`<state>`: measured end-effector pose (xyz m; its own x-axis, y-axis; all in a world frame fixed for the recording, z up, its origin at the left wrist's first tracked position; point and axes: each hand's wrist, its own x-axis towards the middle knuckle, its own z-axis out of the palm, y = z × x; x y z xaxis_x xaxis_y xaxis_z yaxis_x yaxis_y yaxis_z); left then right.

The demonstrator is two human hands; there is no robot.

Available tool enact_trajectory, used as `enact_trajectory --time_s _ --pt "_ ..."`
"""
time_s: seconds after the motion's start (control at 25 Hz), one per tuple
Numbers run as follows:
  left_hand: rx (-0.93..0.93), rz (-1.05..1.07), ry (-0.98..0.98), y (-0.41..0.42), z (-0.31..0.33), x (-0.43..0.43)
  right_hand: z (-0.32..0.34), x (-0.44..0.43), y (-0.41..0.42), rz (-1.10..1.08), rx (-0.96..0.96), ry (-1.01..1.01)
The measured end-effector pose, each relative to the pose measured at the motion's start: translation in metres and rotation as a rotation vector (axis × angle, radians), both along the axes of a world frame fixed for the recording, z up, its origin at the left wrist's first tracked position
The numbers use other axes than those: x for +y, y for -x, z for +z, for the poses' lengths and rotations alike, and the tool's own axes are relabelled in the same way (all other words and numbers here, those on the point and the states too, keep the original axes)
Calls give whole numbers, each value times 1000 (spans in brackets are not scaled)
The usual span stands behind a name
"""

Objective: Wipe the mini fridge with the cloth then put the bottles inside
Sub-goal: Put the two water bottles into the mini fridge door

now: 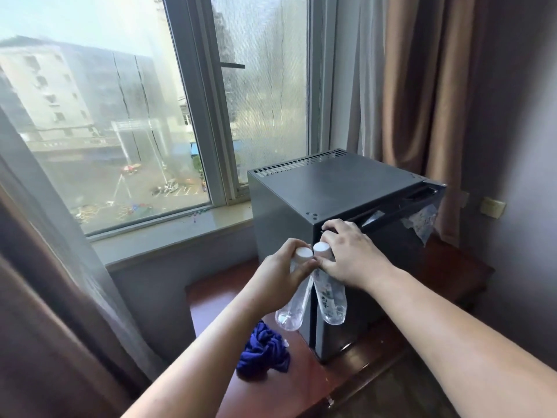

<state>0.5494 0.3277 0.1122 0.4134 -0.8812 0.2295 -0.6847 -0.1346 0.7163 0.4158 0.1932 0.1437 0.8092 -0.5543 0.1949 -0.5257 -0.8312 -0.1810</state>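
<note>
A dark grey mini fridge (334, 188) stands on a reddish wooden table (211, 300), its door facing right and looking closed. My left hand (283, 267) grips the neck of a clear water bottle (294, 312) with a white cap, hanging down. My right hand (352, 254) holds a second clear bottle (330, 297) by its neck, with fingertips touching the fridge's top front corner. Both bottles hang side by side against the fridge's near corner. A crumpled blue cloth (265, 348) lies on the table below the bottles, to the left of the fridge.
A window with a wide sill (168, 236) runs behind the fridge. Brown curtains hang at the left (45, 297) and right (422, 86). A wall socket (492, 207) sits to the right. Torn plastic film (423, 220) clings to the fridge door.
</note>
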Motion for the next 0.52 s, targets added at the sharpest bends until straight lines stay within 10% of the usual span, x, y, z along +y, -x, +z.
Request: enact_trajectory --time_s 0.52 --pt "17 80 38 111 -1 4 8 30 117 29 107 65"
